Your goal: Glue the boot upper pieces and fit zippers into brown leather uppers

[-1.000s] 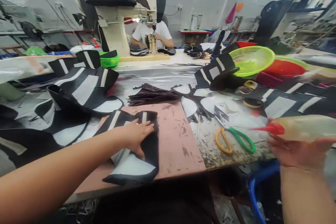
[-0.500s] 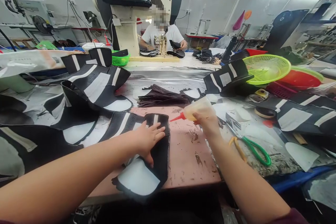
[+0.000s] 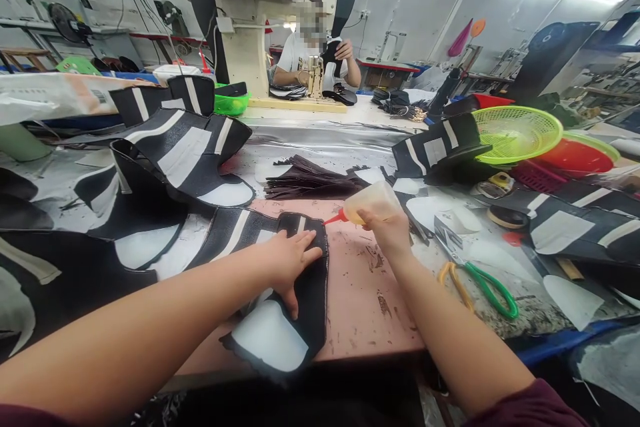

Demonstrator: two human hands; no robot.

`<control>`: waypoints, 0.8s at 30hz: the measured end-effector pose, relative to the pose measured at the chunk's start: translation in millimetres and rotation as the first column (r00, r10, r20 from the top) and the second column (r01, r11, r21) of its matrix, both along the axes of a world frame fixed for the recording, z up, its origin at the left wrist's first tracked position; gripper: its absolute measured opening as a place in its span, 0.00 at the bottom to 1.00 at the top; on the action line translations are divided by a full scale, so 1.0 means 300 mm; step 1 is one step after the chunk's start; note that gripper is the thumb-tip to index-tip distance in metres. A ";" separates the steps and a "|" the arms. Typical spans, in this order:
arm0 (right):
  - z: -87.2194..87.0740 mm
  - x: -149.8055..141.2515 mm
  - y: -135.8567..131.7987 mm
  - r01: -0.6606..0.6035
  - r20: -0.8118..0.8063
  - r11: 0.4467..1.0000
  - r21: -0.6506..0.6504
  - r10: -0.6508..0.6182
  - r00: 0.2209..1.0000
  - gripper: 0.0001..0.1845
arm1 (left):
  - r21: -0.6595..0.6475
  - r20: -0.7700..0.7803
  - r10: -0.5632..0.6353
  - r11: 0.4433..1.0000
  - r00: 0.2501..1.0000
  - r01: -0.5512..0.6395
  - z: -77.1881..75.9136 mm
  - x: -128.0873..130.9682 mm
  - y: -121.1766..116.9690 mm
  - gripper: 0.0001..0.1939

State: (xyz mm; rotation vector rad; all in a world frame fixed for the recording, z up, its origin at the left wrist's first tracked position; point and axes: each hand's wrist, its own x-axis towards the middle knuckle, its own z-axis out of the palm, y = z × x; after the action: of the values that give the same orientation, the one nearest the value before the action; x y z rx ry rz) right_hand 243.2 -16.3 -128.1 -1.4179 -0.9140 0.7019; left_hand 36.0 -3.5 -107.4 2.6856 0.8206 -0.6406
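Observation:
My left hand (image 3: pixel 291 261) lies with spread fingers on a black boot upper (image 3: pixel 311 300), which has white tape strips and a pale patch near the bottom. The upper rests on a pinkish board (image 3: pixel 370 300). In my right hand (image 3: pixel 387 230) is a translucent squeeze bottle (image 3: pixel 373 200) with a red nozzle (image 3: pixel 336 217), held tilted on its side. The nozzle's tip is at the upper right edge of the boot upper; whether it touches cannot be made out. Just beyond the board lies a pile of dark strips (image 3: pixel 310 179).
Green-handled scissors (image 3: pixel 487 283) lie right of the board, near a tape measure (image 3: pixel 500 183) and a yellow-green basket (image 3: pixel 520 133). More black uppers (image 3: pixel 183 153) are stacked at left. Across the table a person (image 3: pixel 290 57) sits at a sewing machine (image 3: pixel 240 47).
The bottle in my right hand has moved slightly left and down, bringing its nozzle to the upper's edge. My left hand stays on the upper. The person opposite has raised a black piece.

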 end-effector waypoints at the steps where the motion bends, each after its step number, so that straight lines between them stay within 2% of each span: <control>1: 0.002 -0.002 0.001 -0.002 -0.002 1.000 -0.003 0.002 1.000 0.25 | -0.001 -0.001 0.004 1.000 1.000 -0.004 -0.001 -0.001 0.000 0.62; 11: 0.015 0.007 -0.055 -0.069 0.012 0.997 -0.029 0.070 0.998 0.21 | -0.015 -0.053 0.019 1.000 0.998 -0.020 0.031 0.012 -0.010 0.61; 16: 0.012 0.014 -0.120 -0.110 0.034 0.992 -0.055 0.112 0.993 0.19 | -0.026 -0.059 0.022 0.999 0.998 -0.023 0.028 0.015 -0.006 0.62; 24: 0.008 -0.001 -0.239 -0.096 0.000 0.990 -0.108 0.097 0.995 0.22 | -0.021 -0.020 0.039 0.999 0.999 -0.039 0.016 0.010 -0.007 0.60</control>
State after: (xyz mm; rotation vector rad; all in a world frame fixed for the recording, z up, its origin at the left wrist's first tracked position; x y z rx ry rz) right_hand 242.9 -87.9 -125.6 -1.4781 -0.9655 0.8311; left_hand 38.9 -5.5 -102.6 2.6419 0.8640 -0.6635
